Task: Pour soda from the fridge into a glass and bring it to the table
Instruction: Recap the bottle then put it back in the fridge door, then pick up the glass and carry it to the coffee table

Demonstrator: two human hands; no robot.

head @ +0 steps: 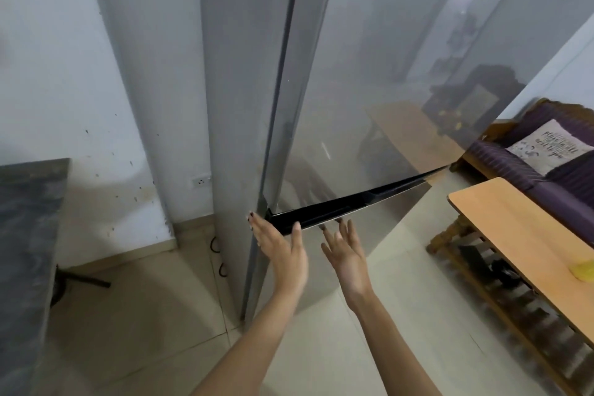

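A tall grey fridge (369, 58) fills the middle of the view, both doors shut. A dark horizontal gap (347, 204) separates its upper door from the lower door. My left hand (283, 247) is open, fingers spread, its fingertips at the left corner of that gap. My right hand (348, 251) is open too, palm toward the lower door, fingertips just under the gap. Neither hand holds anything. No soda or glass is visible.
A wooden table (520, 235) stands at the right with a yellow object (583, 270) on it. Behind it is a purple sofa (546, 177) with a printed cushion (549, 146). A dark stone counter (29, 235) juts in at the left. Pale tiled floor lies below.
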